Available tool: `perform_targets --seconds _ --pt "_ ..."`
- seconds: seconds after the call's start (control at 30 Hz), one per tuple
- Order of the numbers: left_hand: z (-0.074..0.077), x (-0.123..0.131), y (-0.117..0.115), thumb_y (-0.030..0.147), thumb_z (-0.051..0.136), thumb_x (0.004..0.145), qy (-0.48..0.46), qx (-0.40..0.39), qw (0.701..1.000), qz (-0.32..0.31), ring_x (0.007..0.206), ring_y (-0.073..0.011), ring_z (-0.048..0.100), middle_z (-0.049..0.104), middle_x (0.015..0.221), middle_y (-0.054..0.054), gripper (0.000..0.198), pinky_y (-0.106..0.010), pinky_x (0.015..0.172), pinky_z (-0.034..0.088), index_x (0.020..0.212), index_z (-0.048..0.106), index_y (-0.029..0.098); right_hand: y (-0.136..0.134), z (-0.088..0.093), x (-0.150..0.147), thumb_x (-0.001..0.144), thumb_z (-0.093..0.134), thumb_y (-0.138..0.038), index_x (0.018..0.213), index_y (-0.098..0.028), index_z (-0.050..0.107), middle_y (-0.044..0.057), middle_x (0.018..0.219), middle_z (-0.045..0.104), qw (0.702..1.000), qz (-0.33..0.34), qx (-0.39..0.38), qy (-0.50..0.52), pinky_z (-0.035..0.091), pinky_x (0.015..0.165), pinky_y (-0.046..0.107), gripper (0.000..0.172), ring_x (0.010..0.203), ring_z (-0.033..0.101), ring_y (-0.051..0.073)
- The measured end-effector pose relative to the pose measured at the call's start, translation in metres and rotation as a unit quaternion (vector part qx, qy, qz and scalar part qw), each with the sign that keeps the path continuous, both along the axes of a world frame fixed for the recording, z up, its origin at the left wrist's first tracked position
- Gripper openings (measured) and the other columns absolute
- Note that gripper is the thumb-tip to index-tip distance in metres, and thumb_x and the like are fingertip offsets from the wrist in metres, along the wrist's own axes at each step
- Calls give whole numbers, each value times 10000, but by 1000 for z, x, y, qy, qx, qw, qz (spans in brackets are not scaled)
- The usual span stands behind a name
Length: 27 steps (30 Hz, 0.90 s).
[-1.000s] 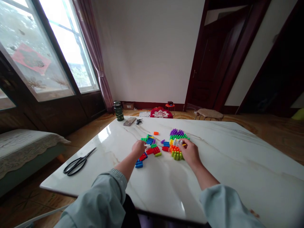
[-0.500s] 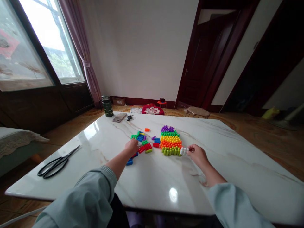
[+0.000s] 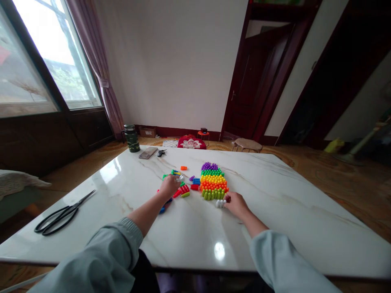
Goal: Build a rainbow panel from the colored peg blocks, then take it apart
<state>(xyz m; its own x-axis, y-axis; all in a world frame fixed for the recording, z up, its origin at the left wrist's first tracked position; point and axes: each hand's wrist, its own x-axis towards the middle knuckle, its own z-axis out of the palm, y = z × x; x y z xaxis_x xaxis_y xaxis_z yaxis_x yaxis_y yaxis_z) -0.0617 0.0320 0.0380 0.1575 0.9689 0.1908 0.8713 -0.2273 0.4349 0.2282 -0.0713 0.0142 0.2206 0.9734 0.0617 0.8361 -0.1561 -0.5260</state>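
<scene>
My right hand (image 3: 236, 203) is closed, its fingertips pinching a short row of white bullet-shaped toy blocks (image 3: 220, 203) at the front edge of the assembled stack. That stack of small rounded toy blocks (image 3: 213, 179) runs in bands of purple, green, yellow, orange and lime. My left hand (image 3: 170, 186) pinches a white toy block (image 3: 180, 178) over the loose pieces. Around it lie red blocks (image 3: 182, 190), a lime one (image 3: 185, 195) and partly covered green and blue ones. Blue blocks (image 3: 196, 181) and a red block (image 3: 194, 187) sit against the stack's left side.
Black-handled scissors (image 3: 64, 213) lie at the left of the white marbled table (image 3: 195, 240). A camouflage flask (image 3: 131, 138), a phone (image 3: 148, 153) and keys (image 3: 161, 153) are at the far left edge. One orange block (image 3: 183, 168) lies behind the loose pieces.
My right hand has brought the white row left and nearer to me, to the stack's front. My left hand has lifted a white block from among the loose pieces. The view has shifted slightly.
</scene>
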Motion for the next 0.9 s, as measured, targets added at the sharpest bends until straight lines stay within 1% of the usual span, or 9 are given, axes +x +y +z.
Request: perform_targets --seconds 0.17,0.27,0.37,0.47,0.53,0.63,0.7,0.77,0.9 --pt "6 -9 0 258 539 807 -21 -9 999 37 675 -130 550 658 727 -18 266 -216 623 366 965 732 168 1 6 -22 647 663 -94 704 -195 660 3 736 697 999 27 -14 -21 396 622 212 116 708 615 139" --pt "5 -19 1 241 538 802 -24 -15 998 60 661 -125 539 645 683 -12 243 -215 604 347 921 733 157 4 10 -38 648 656 -93 715 -189 666 7 728 696 998 52 -16 -23 382 607 211 119 704 609 141" --pt "0 -23 2 223 569 780 -21 -21 998 63 673 -128 547 656 693 -16 207 -220 615 348 884 738 166 9 13 -59 659 641 -93 711 -179 670 21 736 698 996 80 -21 -36 365 594 216 105 707 608 147" --pt "-4 -23 3 203 580 768 -18 -25 998 57 689 -136 563 677 722 -26 186 -226 629 358 854 743 180 16 14 -84 675 637 -101 702 -177 672 30 743 698 993 103 -27 -50 354 596 221 88 718 610 154" --pt "-7 -22 4 195 580 771 -19 -27 998 55 726 -144 583 695 766 -36 203 -226 646 372 890 743 186 22 13 -98 689 635 -101 711 -181 672 28 736 695 992 112 -25 -48 349 596 219 91 715 610 152" --pt "-12 -22 7 199 594 778 -22 -29 997 62 818 -157 609 718 887 -60 272 -225 701 399 1016 724 185 30 12 -115 703 640 -107 726 -186 670 27 747 696 992 116 -12 -38 352 602 215 88 718 611 147" --pt "-15 -24 9 211 602 783 -25 -33 997 70 869 -165 617 720 956 -73 313 -229 732 411 1078 704 184 36 11 -123 704 648 -117 720 -187 668 29 760 699 993 114 -5 -33 357 608 217 75 727 616 151" --pt "-17 -26 11 225 603 789 -27 -38 996 76 891 -173 624 718 980 -77 322 -236 739 421 1095 696 188 40 10 -128 710 648 -121 720 -187 666 35 767 700 994 108 -3 -31 362 612 223 69 736 621 159" --pt "-21 -30 10 237 605 796 -30 -54 995 79 855 -178 637 721 904 -65 272 -244 725 437 1046 704 191 46 8 -131 745 627 -112 768 -192 665 46 800 701 996 88 6 -34 375 630 236 92 760 626 175"
